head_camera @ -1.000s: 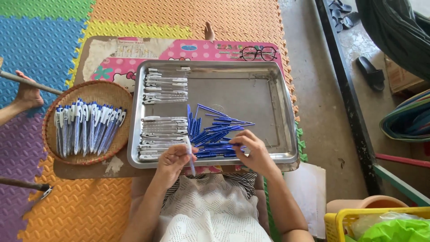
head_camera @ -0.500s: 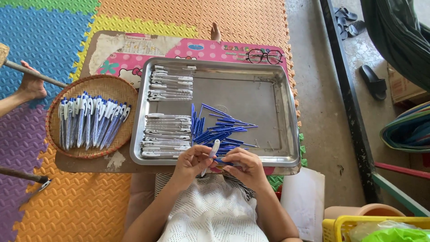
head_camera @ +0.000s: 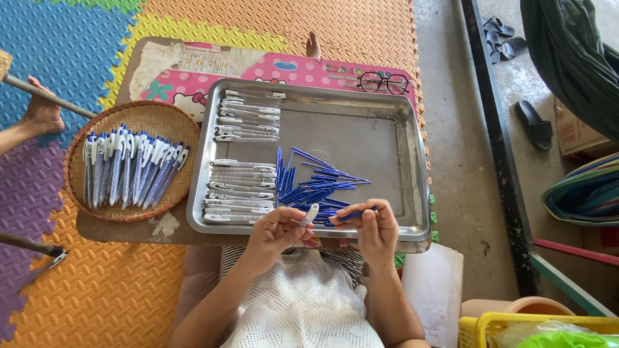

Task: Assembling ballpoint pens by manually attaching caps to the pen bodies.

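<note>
- Head view: the left hand (head_camera: 276, 231) is held just over the near rim of the tray (head_camera: 412, 161), its grip pinched on a white barrel (head_camera: 310, 214) that is tilted up toward the right hand.
- The right hand (head_camera: 375, 227) is raised beside it, fingers pressed together on a blue refill (head_camera: 351, 215), whose tip is pointed at the barrel's open end; the two parts seem to be kept close and in line so one can be slid into the other.
- Both hands are kept low and near the body, just past the tray's edge, so that the parts are within easy reach.
- A loose pile of blue refills (head_camera: 316, 187) is spread on the tray floor right in front of the hands.
- White barrels are laid in two neat stacks (head_camera: 242, 193) along the tray's left side, apart from the refills, apparently so the kinds are not mixed.
- A round basket (head_camera: 158, 116) is set to the left of the tray on the low surface (head_camera: 193, 61), and white-and-blue pens (head_camera: 126, 169) are laid side by side in it.
- Glasses (head_camera: 383, 82) are left at the surface's far edge, out of the way.
- Another person's foot (head_camera: 42, 115) is seen on the mat (head_camera: 90, 283) at the far left, well apart.
</note>
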